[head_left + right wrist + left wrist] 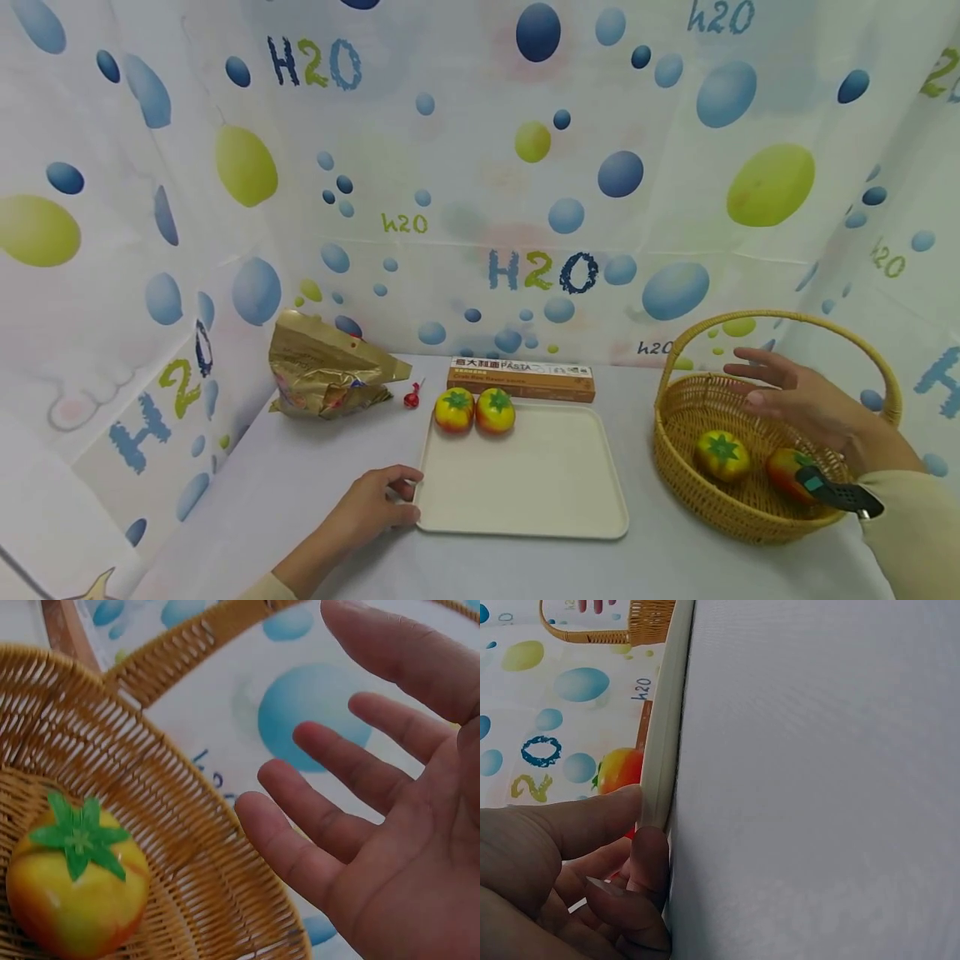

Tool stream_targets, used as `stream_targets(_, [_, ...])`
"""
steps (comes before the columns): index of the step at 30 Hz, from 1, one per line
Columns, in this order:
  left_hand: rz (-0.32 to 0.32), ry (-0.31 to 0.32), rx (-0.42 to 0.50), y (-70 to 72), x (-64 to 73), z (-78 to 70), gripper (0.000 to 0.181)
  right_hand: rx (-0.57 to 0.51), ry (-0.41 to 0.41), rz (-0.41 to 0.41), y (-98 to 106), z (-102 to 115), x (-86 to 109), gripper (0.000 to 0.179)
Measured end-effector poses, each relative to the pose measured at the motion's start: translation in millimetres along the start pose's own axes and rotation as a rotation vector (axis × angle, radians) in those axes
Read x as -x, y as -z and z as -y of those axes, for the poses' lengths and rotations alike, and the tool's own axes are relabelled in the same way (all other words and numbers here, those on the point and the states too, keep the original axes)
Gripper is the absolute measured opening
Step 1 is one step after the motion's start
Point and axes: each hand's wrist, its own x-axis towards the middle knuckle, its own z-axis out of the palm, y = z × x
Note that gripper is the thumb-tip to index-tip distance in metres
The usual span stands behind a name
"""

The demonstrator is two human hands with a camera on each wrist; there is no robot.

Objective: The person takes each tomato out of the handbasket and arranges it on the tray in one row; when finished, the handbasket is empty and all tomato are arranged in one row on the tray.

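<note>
Two red-yellow tomatoes [454, 412] at 11 o'clock on a cream tray [540, 483] — left hand [382, 497] at the tray's 8 o'clock edge, gripping it with thumb and curled fingers. At the tray's 3 o'clock, a wicker basket [720, 507] with two more tomatoes [722, 456] inside, and at the basket's 1 o'clock the right hand [806, 406] — fingers spread and unclenched, palm free. Behind the tray at 12 o'clock, a pasta box [521, 386]; at 10 o'clock, a red lollipop [412, 398] and crumpled gold bag [318, 367].
</note>
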Motion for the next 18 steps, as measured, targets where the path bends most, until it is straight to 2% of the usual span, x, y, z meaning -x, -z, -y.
stream_targets(5, [0.002, 0.015, -0.006, -0.8, -1.1, 1.3, 0.046, -0.002, -0.054, -0.001, 6, -15, 2.0, 0.064])
stream_targets(9, [0.001, 0.002, -0.007, -1.2, -0.7, 2.1, 0.046, 0.035, -0.140, -0.008, 6, -21, 2.3, 0.066])
stream_targets(13, [0.008, -0.009, 0.003, -1.3, -0.7, 1.7, 0.047, 0.015, -0.188, 0.047, 2, -25, 3.1, 0.066])
stream_targets(18, [0.006, -0.021, 0.011, -0.6, -1.1, 2.1, 0.047, -0.019, -0.210, 0.134, -2, -29, 2.3, 0.066])
